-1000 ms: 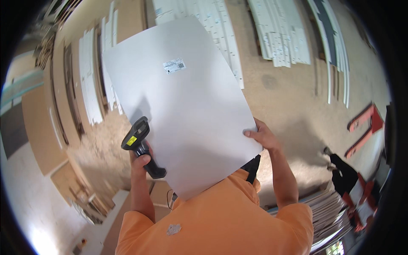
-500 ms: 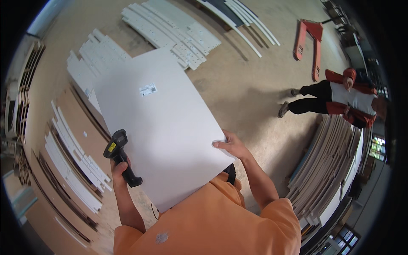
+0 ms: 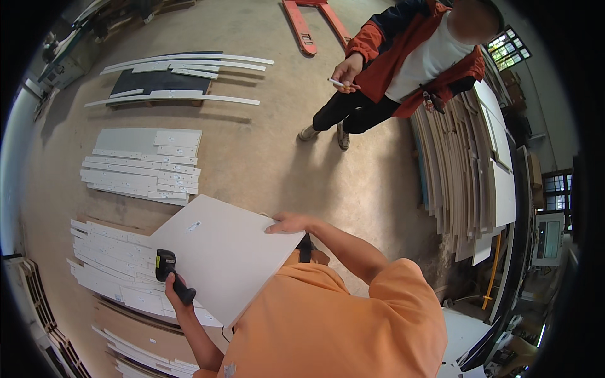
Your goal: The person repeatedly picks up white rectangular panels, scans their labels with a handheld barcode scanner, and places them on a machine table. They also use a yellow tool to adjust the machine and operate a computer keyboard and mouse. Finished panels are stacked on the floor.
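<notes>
A large white board (image 3: 236, 264) is held tilted in front of my orange shirt, with a small printed label (image 3: 193, 227) on its upper face. My right hand (image 3: 291, 223) is closed over the board's far right edge, thumb on top. Along the opposite edge, my left hand (image 3: 176, 286) wraps the handle of a black barcode scanner (image 3: 166, 263) with a yellow sticker on its head. Whether the left fingers also bear the board from below is hidden. Beyond the scanner lies a low stack of white strips (image 3: 110, 261).
A co-worker in a red and dark jacket (image 3: 372, 47) stands ahead on the right, a thin white stick in one hand. Further stacks of white panels (image 3: 142, 167) lie on the left. Boards (image 3: 457, 170) stand upright along the right. A red pallet jack (image 3: 299, 28) is at the back.
My view has swung round, so the floor stacks appear turned. The co-worker appears much nearer. The board sits lower in view, and both hands keep their holds.
</notes>
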Action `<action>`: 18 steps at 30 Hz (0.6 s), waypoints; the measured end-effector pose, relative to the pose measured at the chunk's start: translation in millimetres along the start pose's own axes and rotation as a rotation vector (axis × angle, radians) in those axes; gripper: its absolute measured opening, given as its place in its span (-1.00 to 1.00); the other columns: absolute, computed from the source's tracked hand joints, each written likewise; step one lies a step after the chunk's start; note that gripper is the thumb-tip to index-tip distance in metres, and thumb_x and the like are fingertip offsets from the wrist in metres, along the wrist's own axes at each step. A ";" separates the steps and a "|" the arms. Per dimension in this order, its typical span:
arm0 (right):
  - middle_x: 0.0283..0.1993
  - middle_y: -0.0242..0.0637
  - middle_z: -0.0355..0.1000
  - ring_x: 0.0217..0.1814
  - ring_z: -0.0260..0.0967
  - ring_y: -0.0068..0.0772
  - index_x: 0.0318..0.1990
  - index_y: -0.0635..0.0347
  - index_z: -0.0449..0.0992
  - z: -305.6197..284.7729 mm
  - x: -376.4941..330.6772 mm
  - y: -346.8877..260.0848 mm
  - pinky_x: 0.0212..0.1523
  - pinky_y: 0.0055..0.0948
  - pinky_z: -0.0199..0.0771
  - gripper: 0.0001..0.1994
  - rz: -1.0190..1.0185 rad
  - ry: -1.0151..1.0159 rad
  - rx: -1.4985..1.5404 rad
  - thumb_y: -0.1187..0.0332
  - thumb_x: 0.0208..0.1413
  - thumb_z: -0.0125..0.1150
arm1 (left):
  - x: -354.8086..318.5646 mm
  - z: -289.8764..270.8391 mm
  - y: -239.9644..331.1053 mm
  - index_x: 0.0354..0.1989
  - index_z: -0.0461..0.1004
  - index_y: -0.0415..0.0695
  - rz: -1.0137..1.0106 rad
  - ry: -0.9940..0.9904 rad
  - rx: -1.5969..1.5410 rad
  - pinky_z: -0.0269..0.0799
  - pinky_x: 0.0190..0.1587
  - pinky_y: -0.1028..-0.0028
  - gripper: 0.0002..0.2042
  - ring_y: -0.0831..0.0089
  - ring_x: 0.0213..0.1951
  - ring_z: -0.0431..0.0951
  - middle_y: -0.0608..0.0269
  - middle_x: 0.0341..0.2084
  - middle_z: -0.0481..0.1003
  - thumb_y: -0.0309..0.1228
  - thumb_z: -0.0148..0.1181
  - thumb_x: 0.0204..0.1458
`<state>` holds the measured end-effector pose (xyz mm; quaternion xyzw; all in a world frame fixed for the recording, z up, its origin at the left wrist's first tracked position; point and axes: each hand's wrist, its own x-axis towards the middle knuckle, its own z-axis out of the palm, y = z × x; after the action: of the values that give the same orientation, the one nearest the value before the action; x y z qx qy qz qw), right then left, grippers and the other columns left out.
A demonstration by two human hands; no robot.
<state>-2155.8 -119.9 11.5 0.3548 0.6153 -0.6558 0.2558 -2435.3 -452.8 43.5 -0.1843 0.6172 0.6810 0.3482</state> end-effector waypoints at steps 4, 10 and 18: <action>0.05 -0.04 0.56 0.09 0.51 -0.17 0.14 0.40 0.52 -25.5 -0.8 8.0 0.11 -0.29 0.46 -0.31 0.029 0.066 0.116 -0.10 0.10 0.27 | 14.6 59.0 22.0 -0.49 0.26 0.09 -0.028 -0.017 0.068 0.04 -0.49 0.58 -0.75 0.67 -0.57 0.18 0.54 -0.63 0.15 -0.28 0.22 0.16; -0.22 -0.28 0.53 -0.22 0.46 -0.34 -0.08 0.36 0.57 -38.8 -5.6 6.8 -0.12 -0.37 0.49 -0.50 -0.116 0.450 0.017 -0.01 0.18 0.27 | 22.4 102.5 55.5 -0.45 0.34 0.06 0.021 -0.106 0.181 0.13 -0.41 0.61 -0.80 0.70 -0.50 0.25 0.54 -0.58 0.22 -0.28 0.22 0.15; -0.52 -0.62 0.10 -0.52 0.04 -0.70 -0.19 0.11 0.48 -58.8 -25.3 -71.7 -0.45 -0.56 0.11 -0.80 -0.356 0.665 1.495 0.19 0.31 0.20 | 24.4 113.2 74.2 -0.39 0.40 0.06 0.038 -0.087 0.341 0.16 -0.37 0.62 -0.86 0.74 -0.47 0.26 0.60 -0.56 0.23 -0.27 0.22 0.14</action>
<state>-2186.7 -56.3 76.6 0.5036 0.1085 -0.7828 -0.3492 -2484.0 -336.7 99.0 -0.0813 0.7117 0.5801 0.3878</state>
